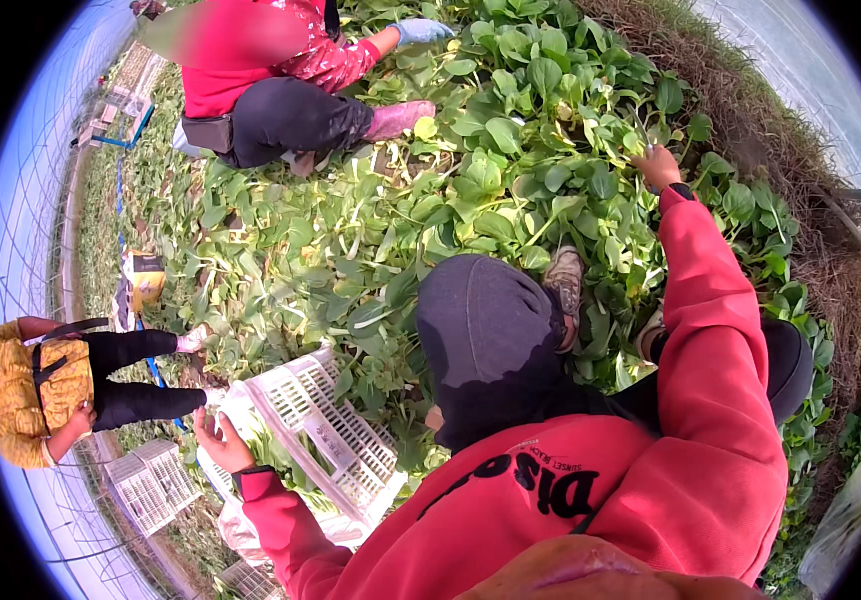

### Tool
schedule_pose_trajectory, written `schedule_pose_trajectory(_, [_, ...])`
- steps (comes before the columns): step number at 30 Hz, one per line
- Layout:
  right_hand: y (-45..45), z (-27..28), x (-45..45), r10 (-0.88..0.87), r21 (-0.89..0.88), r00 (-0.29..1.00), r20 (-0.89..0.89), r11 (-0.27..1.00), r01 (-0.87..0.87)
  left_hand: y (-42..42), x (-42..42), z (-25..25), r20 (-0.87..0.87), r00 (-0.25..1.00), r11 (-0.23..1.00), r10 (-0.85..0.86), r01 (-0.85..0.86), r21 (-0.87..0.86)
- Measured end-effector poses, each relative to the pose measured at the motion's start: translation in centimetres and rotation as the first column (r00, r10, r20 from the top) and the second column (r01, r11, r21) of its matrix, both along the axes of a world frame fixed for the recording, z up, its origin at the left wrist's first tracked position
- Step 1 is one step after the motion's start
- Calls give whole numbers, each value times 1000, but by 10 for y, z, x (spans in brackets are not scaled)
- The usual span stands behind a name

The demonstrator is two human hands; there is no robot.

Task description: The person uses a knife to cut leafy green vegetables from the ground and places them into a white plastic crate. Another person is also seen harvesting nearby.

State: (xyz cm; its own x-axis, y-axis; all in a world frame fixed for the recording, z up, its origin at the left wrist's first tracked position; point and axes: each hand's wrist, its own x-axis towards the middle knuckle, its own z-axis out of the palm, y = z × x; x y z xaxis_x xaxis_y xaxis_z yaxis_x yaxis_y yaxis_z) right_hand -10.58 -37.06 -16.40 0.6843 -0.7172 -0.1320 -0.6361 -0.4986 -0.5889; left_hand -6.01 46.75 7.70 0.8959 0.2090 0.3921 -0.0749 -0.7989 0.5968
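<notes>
My left hand (226, 442), at the end of a red sleeve, is over the near end of a white slatted plastic crate (325, 427); its fingers are apart and hold nothing. Green leafy vegetables (269, 450) lie inside the crate. Out to the right, my right hand (657, 166) is closed round the handle of a knife, whose narrow blade (637, 124) points in among the leaves. Broad-leaved greens (543, 82) grow thickly around that hand. My bent knee in dark trousers (475, 330) is between the two hands.
A co-worker in red (250, 45) squats at the upper left, a gloved hand (421, 31) over the greens. Another person, in yellow (62, 375), stands at the far left. A second white crate (151, 486) lies nearby. Dry grass (768, 112) and plastic sheeting edge the bed at right.
</notes>
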Motion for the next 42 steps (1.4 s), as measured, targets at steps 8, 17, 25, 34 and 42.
schedule_pose_trajectory(8, [55,-22,55,-178,437,840,513,896,-76,-385,109,-33,-297,571,491,-766,816,305])
schedule_pose_trajectory(17, [61,-55,136,148,759,983,107,627,-177,-673,233,-213,-384,179,55,-906,949,312])
schedule_pose_trajectory(25, [64,-87,165,157,818,987,-17,569,-76,-666,270,-281,-673,506,408,-540,856,317])
schedule_pose_trajectory(34, [62,-97,171,340,757,938,-63,628,-177,-633,257,-305,-648,526,610,-551,784,117])
schedule_pose_trajectory(42, [71,-69,173,575,542,767,-286,757,-366,-609,258,-320,-523,577,675,-627,737,3])
